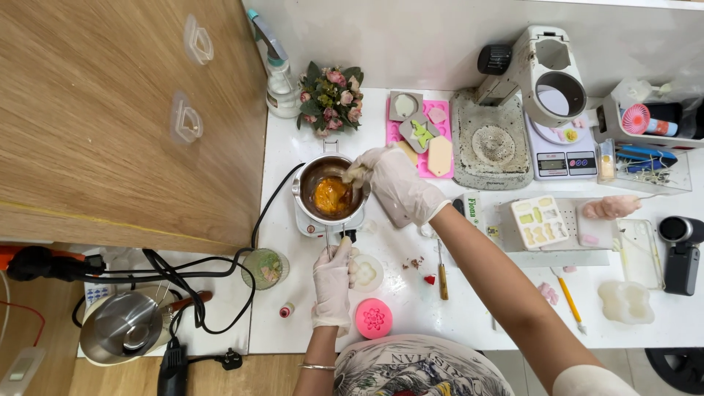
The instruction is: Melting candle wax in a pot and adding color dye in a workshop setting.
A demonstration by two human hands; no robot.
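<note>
A small metal melting pot [306, 180] sits on a white hot plate [328, 220] and holds orange molten wax [331, 195]. My right hand [396, 183], in a white glove, reaches over the pot's right rim and grips a small pale lump at the wax. My left hand [332, 282], also gloved, holds the pot's thin handle just in front of the hot plate. A round white mould [366, 273] lies beside my left hand. A pink flower-shaped mould [374, 318] rests near the table's front edge.
A pink tray with moulds [422, 132], a spray bottle [280, 84], a flower bouquet [331, 97] and a digital scale [561, 158] stand at the back. A wooden-handled tool [443, 275], a yellow pencil [569, 297], black cables [187, 282] and a kettle [121, 326] are around.
</note>
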